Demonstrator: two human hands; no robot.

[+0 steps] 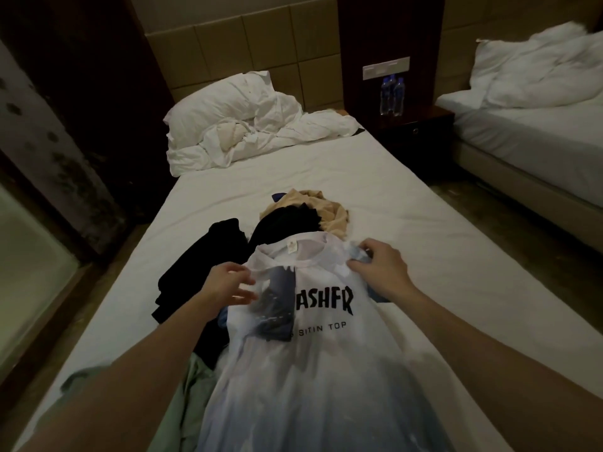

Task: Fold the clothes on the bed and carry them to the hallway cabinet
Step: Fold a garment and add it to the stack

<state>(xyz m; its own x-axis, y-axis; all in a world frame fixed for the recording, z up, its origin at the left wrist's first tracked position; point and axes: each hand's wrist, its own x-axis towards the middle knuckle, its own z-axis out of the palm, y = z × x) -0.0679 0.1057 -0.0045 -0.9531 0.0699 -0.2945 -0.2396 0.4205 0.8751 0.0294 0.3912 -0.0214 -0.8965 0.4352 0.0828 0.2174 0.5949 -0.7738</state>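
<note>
A white T-shirt with black lettering and a blue fade (313,347) lies face up on the near part of the bed (408,230). My right hand (380,267) pinches the shirt's right shoulder. At the left shoulder, my left hand (228,283) is blurred with its fingers spread, touching the fabric's edge. Behind the shirt lie black garments (202,265), another black piece (287,220) and a tan garment (323,207). A pale green garment (189,396) lies under the shirt's left side.
A crumpled white duvet and pillow (241,122) fill the head of the bed. A dark nightstand (414,132) with two water bottles (391,93) stands to the right, then a second bed (535,132). A floor aisle runs between the beds; a dark wall is on the left.
</note>
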